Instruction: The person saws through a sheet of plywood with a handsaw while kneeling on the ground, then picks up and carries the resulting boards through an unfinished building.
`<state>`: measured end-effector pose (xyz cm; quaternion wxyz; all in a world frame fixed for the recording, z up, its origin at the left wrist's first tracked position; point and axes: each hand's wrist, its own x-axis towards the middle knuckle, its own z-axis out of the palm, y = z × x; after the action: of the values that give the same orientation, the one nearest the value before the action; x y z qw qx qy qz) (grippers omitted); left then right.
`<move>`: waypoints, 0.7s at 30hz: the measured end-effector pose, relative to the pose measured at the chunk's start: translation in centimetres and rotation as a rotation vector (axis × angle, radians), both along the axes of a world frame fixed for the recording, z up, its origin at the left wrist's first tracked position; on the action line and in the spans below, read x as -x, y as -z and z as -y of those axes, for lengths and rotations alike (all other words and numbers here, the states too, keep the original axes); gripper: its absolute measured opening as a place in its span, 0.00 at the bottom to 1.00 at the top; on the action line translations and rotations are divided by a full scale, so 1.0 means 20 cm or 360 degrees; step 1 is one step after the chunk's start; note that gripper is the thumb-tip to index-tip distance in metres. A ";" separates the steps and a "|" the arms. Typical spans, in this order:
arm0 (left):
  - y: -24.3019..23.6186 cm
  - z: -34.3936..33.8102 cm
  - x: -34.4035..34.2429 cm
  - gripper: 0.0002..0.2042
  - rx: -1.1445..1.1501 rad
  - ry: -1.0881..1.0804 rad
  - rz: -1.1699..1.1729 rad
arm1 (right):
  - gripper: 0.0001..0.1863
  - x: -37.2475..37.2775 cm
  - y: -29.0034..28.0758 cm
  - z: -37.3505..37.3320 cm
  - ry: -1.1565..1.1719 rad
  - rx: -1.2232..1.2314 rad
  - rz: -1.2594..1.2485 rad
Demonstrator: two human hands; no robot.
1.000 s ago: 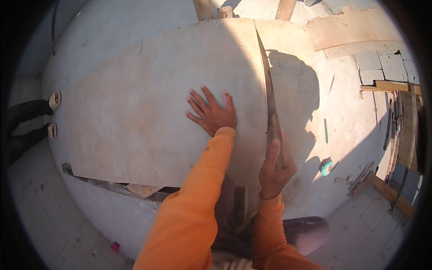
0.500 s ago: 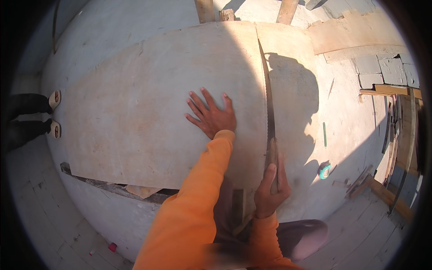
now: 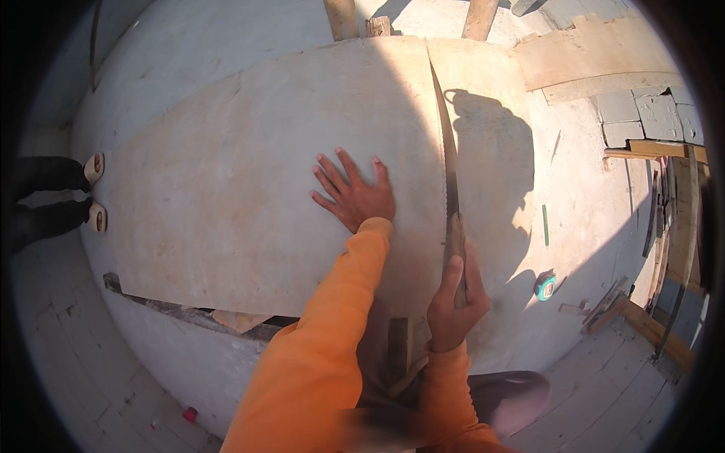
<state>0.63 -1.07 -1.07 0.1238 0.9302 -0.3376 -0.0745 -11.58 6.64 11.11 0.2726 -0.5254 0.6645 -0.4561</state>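
Observation:
A large, pale plywood sheet (image 3: 234,174) lies flat in front of me. My left hand (image 3: 358,199) rests on it, palm down with the fingers spread, left of the saw. Closed round the handle of a handsaw (image 3: 450,162) is my right hand (image 3: 457,306), at the near side of the sheet. The long, tapering blade points away from me along a narrow cut line that reaches the sheet's far edge. My fingers cover part of the handle.
Right of the saw lie a thin green stick (image 3: 545,225) and a teal tape measure (image 3: 544,286). Wooden posts (image 3: 342,21) stand beyond the far edge. Another person's feet (image 3: 95,170) are at the left. Timber pieces (image 3: 649,328) lie at the right, and a dark beam (image 3: 189,311) shows under the sheet.
My right hand has pushed the handsaw a little farther away from me along the line. The left hand stays pressed on the plywood in nearly the same place.

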 end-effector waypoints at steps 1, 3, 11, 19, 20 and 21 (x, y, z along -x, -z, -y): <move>-0.01 0.00 -0.01 0.37 -0.0006 -0.0008 -0.0005 | 0.18 -0.01 0.04 0.07 -0.0013 -0.0066 0.0027; -0.04 0.07 0.06 0.37 0.0045 0.0018 -0.0038 | 0.16 -0.05 0.15 0.62 -0.0128 0.0230 -0.0289; 0.01 0.01 -0.02 0.37 0.0002 -0.0007 0.0000 | 0.19 -0.02 -0.06 -0.17 0.0010 -0.0061 -0.0126; 0.00 0.04 0.05 0.38 -0.0004 0.0027 -0.0023 | 0.17 -0.10 0.10 0.88 -0.0074 -0.0059 0.0006; 0.00 0.04 0.06 0.38 -0.0003 0.0023 -0.0028 | 0.17 -0.09 0.09 0.92 -0.0054 -0.0113 -0.0053; 0.00 0.04 0.04 0.37 0.0007 0.0013 -0.0009 | 0.17 -0.12 0.08 0.91 -0.0068 -0.0091 -0.0082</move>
<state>-0.19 -1.81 -1.06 0.1264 0.9283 -0.3413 -0.0769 -9.16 -11.54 9.43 0.2798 -0.5431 0.6728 -0.4173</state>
